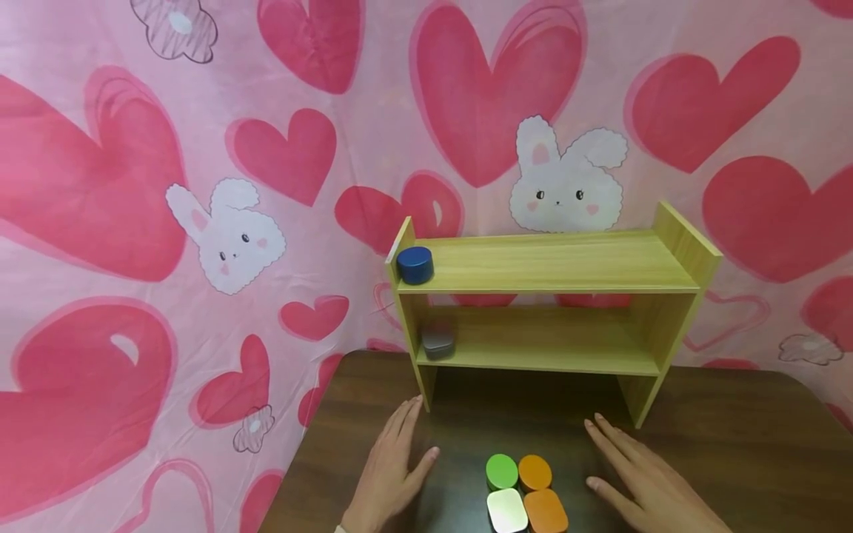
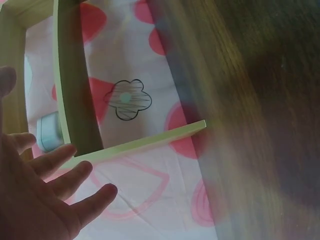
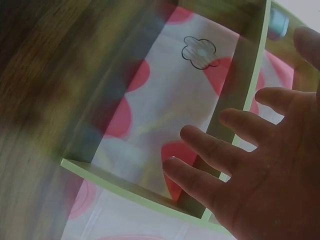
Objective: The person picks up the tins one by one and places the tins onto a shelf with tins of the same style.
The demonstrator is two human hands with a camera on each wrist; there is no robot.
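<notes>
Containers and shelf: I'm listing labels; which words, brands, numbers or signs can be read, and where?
None can be read on the green container, white container, round orange container, square orange container, blue container, grey container or shelf. The wall cloth shows only hearts, rabbits and flowers.

This place is looking like a decorated indoor corner, home or studio unclear. A creased, heart-printed pink sheet (image 1: 380, 141) is hanging behind a dark table (image 1: 733, 418).

There are two hands (image 1: 389, 472), three round containers (image 1: 502, 471), three squarish containers (image 1: 546, 511), one shelf unit (image 1: 546, 263) and one table (image 1: 740, 437).
</notes>
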